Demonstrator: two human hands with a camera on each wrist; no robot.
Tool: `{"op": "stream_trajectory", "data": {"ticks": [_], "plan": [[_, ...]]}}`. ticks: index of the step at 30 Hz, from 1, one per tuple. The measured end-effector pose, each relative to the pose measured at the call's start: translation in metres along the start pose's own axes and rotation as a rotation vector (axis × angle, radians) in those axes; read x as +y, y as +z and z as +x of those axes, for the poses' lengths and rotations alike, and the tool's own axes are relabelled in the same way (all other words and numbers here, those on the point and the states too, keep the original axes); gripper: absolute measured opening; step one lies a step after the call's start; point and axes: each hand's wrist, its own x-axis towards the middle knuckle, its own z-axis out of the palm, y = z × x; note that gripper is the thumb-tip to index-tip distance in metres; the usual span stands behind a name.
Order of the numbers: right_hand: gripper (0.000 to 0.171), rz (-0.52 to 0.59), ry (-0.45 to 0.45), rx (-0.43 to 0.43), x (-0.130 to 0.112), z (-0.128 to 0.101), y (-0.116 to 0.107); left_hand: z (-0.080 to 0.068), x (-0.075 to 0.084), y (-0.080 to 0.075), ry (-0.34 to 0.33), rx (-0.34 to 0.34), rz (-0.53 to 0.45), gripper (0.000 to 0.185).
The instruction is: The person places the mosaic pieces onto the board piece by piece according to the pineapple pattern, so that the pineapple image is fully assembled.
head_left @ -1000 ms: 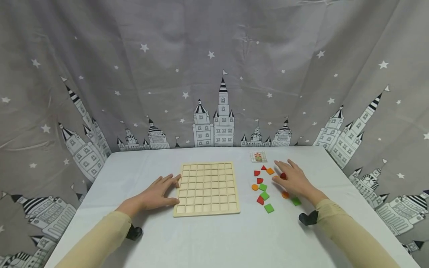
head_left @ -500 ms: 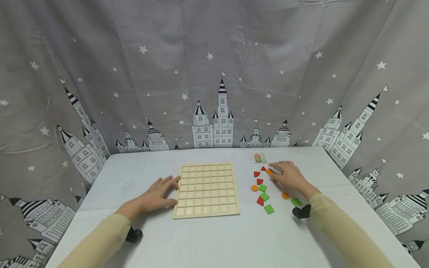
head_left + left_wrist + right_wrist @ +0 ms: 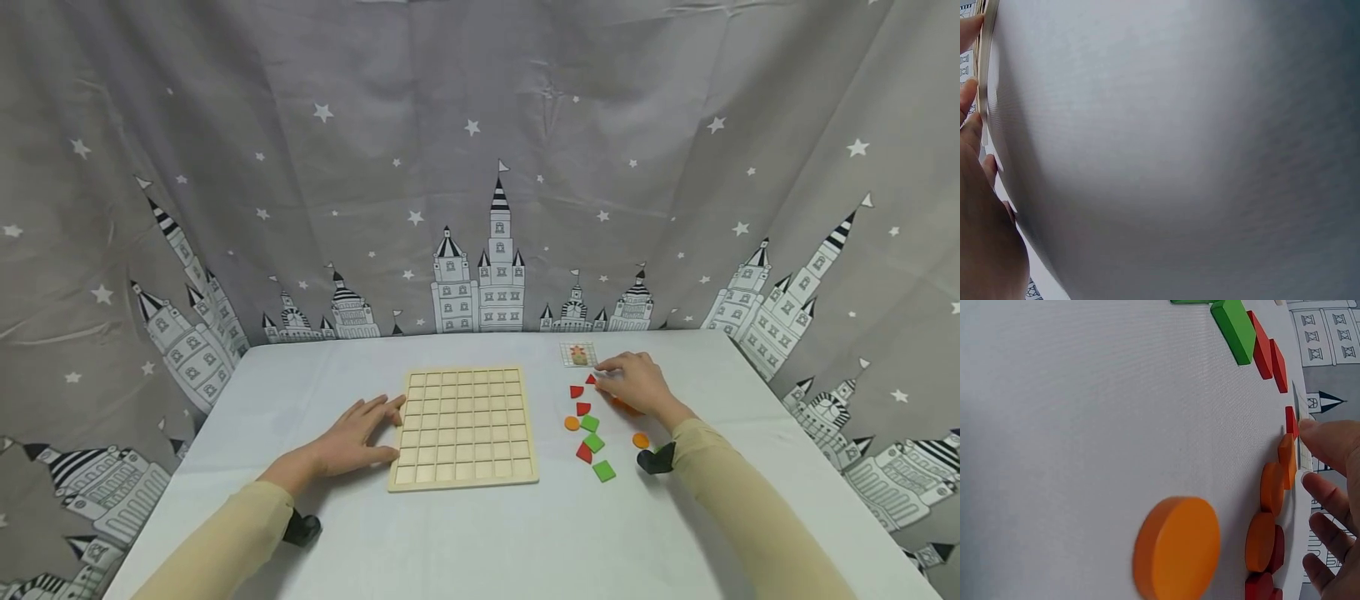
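My left hand [image 3: 356,440] rests at the left edge of a pale wooden grid board [image 3: 465,429], its fingertips and thumb touching the rim. Over the loose coloured pieces on the right is my right hand [image 3: 636,385], thumb and fingers apart. In the right wrist view its thumb [image 3: 1332,440] reaches to a small red triangle [image 3: 1291,422] and an orange square [image 3: 1287,459]. Two orange discs [image 3: 1272,489] and several dark red pieces [image 3: 1259,586] lie below the fingers. The head view hides part of these under the hand.
A small picture card [image 3: 578,355] lies behind the pieces. Green squares [image 3: 603,471], red quarter-rounds [image 3: 583,408] and an orange disc [image 3: 572,423] lie right of the board. Another orange disc [image 3: 641,441] is beside the right wrist. A grey castle-print curtain [image 3: 480,208] hangs behind the table.
My right hand has moved left and slightly back, from over the dark red piece to the orange square and red triangle by the card. My left hand stays at the board.
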Motion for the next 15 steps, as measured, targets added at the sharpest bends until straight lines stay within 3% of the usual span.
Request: {"op": "stream_trajectory", "data": {"ticks": [15], "plan": [[0.027, 0.031, -0.01, -0.023, -0.0062, 0.0096, 0.0082, 0.0003, -0.0008, 0.001, -0.004, -0.002, -0.026, 0.041]]}}
